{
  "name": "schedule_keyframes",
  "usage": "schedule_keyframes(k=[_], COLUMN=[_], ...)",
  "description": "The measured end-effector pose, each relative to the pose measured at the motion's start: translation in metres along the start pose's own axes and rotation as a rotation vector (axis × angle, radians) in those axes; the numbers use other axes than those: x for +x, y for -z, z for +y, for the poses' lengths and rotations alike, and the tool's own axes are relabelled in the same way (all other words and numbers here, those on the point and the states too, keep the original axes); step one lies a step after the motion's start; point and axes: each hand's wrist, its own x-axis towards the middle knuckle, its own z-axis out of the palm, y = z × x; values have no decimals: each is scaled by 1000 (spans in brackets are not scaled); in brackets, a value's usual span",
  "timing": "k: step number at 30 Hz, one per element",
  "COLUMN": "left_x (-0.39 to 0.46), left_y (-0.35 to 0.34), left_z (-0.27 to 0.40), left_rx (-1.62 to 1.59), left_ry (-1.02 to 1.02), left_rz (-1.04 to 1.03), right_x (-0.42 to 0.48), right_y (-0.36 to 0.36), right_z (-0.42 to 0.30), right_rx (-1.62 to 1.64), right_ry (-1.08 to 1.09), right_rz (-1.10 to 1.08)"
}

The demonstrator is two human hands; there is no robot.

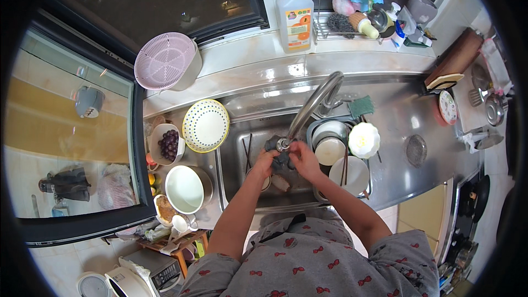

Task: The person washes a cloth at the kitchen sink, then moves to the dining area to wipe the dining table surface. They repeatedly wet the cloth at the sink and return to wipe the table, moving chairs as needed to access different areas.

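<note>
Both my hands are over the steel sink (241, 132), below the curved metal faucet (307, 111). My left hand (266, 161) holds a dark grey cloth (271, 143) by its left side. On the cloth's right side is my right hand (303, 160), slightly blurred, its fingers curled at the fabric. Part of the cloth is hidden by the faucet head and my fingers. Beneath my hands a brownish oblong thing (281, 182) lies in the sink, beside a small bowl (265, 183) partly covered by my left forearm. Chopsticks (247, 148) lean at the sink's left.
Right of my hands, a basin (311, 132) holds bowls (330, 151) and chopsticks. A scalloped white bowl (364, 140) and green scouring pad (361, 107) sit beside it. To the left stand a dotted plate (206, 126), a container of grapes (168, 145) and a white pot (185, 189).
</note>
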Motion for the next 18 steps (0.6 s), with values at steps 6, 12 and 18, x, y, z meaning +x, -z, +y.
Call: schedule_keyframes(k=[6,12,18], left_x=[-7,0,-19], left_y=[-13,34,28], left_z=[20,41,59], left_rx=[379,601,707], left_ry=[-164,-12,42], left_rz=[-75,-173,68], right_x=[52,51,47], right_y=[-11,5,-8], right_z=[39,-25,-33], right_rx=[-99,-324,-482], right_ry=[124,-192,-269], right_rz=[-117,-435,-302])
